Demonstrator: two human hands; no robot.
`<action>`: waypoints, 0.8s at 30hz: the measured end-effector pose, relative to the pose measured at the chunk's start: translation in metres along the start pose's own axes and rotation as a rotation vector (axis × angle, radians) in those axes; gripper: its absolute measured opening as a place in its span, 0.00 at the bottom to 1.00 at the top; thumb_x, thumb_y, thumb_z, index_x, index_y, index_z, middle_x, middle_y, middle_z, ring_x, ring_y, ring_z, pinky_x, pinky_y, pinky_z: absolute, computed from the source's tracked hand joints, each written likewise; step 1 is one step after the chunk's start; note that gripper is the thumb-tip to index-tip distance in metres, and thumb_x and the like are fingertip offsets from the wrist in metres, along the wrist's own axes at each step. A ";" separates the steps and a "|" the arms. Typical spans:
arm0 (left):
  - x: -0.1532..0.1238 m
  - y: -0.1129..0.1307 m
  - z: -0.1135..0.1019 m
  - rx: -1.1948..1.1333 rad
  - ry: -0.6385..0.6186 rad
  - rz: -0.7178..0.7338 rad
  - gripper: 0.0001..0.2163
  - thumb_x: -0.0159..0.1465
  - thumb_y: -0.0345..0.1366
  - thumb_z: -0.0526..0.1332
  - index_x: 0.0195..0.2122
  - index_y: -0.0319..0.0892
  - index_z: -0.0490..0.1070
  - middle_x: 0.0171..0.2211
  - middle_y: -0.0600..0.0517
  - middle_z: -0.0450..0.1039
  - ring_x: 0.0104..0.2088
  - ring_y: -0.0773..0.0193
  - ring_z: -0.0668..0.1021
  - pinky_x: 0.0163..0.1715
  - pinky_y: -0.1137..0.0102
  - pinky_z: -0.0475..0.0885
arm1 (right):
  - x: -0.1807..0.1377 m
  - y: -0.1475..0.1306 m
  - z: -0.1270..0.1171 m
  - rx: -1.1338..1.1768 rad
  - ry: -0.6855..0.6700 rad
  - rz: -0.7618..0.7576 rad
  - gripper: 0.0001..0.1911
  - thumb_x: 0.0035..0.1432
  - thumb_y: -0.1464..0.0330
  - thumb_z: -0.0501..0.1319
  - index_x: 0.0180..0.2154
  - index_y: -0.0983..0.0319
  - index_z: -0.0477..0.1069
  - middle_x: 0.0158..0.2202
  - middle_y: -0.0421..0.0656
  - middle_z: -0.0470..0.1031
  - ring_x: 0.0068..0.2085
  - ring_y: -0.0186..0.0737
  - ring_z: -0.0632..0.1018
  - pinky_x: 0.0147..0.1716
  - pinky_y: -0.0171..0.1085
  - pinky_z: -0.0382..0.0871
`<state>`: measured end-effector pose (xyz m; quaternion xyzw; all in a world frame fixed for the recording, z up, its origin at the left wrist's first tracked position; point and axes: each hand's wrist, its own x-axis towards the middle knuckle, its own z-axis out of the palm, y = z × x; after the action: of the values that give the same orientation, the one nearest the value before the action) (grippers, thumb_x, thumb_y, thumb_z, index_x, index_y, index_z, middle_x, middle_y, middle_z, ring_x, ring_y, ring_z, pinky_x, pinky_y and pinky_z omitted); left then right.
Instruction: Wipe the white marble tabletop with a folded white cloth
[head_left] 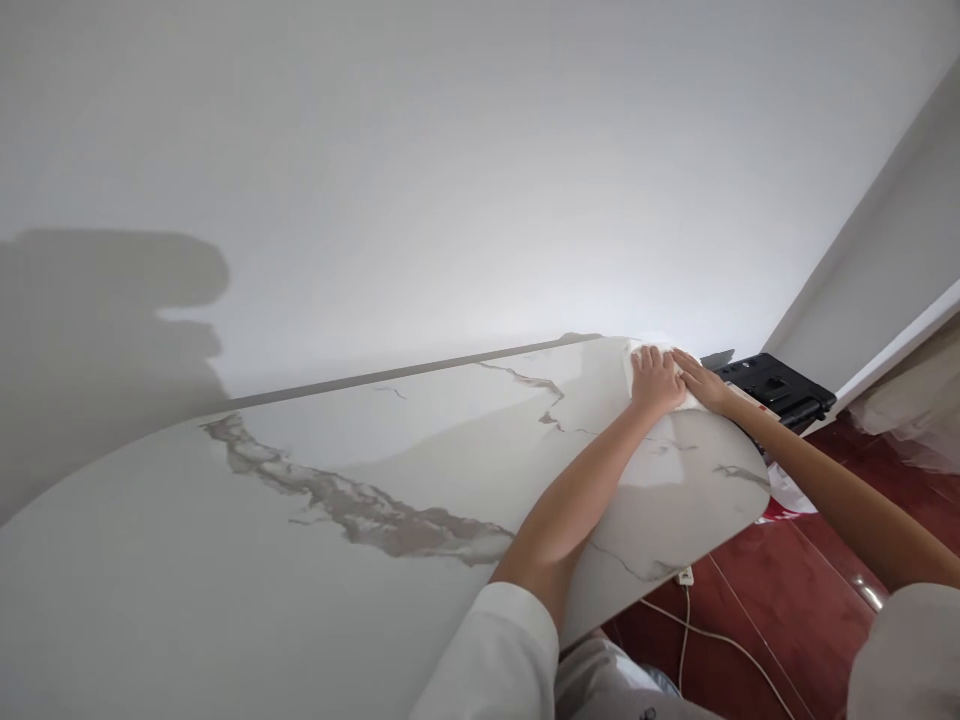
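Note:
A white cloth lies bunched at the far right end of a white marble-patterned table. My left hand is on top of it, fingers bent over the cloth and pressing it to the surface. My right hand reaches in from the right, its fingers stretched out flat over the cloth beside my left hand, their tips close to the left fingers. Part of the cloth is hidden under both hands.
A pale wall runs along the table's far edge. Past its right end sits a black case. On the red tiled floor lie a white cable and a socket block. A pale curtain hangs at right.

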<state>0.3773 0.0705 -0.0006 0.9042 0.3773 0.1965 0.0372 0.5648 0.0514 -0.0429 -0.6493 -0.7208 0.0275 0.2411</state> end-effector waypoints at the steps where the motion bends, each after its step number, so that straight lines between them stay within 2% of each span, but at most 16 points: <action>1: -0.005 0.005 0.000 -0.001 0.000 0.009 0.26 0.69 0.39 0.46 0.66 0.31 0.58 0.68 0.36 0.55 0.69 0.46 0.56 0.67 0.51 0.49 | -0.009 -0.002 -0.003 -0.009 0.000 -0.001 0.34 0.69 0.49 0.38 0.68 0.55 0.57 0.69 0.42 0.60 0.71 0.48 0.54 0.69 0.53 0.51; 9: -0.052 0.047 -0.010 -0.010 -0.026 0.050 0.26 0.70 0.40 0.46 0.66 0.30 0.57 0.68 0.35 0.54 0.69 0.45 0.56 0.67 0.50 0.50 | -0.079 -0.021 -0.025 -0.054 0.001 -0.036 0.35 0.70 0.51 0.37 0.68 0.60 0.57 0.70 0.48 0.56 0.70 0.49 0.55 0.68 0.56 0.51; 15: -0.087 0.063 -0.017 -0.026 -0.012 0.115 0.26 0.70 0.40 0.47 0.66 0.31 0.57 0.68 0.35 0.56 0.68 0.45 0.57 0.66 0.49 0.51 | -0.123 -0.045 -0.030 -0.151 0.054 -0.020 0.30 0.71 0.57 0.39 0.67 0.60 0.58 0.69 0.48 0.59 0.70 0.49 0.56 0.68 0.56 0.52; 19: -0.113 0.061 -0.029 -0.049 -0.039 0.158 0.26 0.70 0.40 0.48 0.66 0.30 0.57 0.68 0.33 0.55 0.68 0.43 0.57 0.66 0.48 0.52 | -0.147 -0.080 -0.027 -0.261 0.073 0.055 0.30 0.70 0.62 0.40 0.66 0.66 0.60 0.69 0.53 0.58 0.70 0.52 0.56 0.65 0.57 0.57; 22: -0.138 0.050 -0.043 -0.054 -0.072 0.192 0.27 0.70 0.40 0.48 0.66 0.28 0.57 0.68 0.31 0.54 0.69 0.40 0.56 0.66 0.46 0.52 | -0.161 -0.120 -0.023 -0.332 0.029 0.099 0.30 0.69 0.66 0.41 0.66 0.71 0.58 0.69 0.56 0.57 0.70 0.54 0.56 0.64 0.56 0.58; 24: -0.159 0.038 -0.054 -0.036 -0.088 0.204 0.27 0.71 0.40 0.47 0.66 0.27 0.56 0.68 0.31 0.53 0.69 0.38 0.56 0.66 0.46 0.52 | -0.167 -0.151 -0.021 -0.356 -0.014 0.086 0.30 0.69 0.67 0.41 0.67 0.70 0.58 0.69 0.56 0.56 0.70 0.53 0.57 0.63 0.55 0.60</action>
<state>0.2803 -0.0719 0.0048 0.9449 0.2777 0.1660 0.0499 0.4401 -0.1360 -0.0235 -0.7117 -0.6875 -0.0858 0.1160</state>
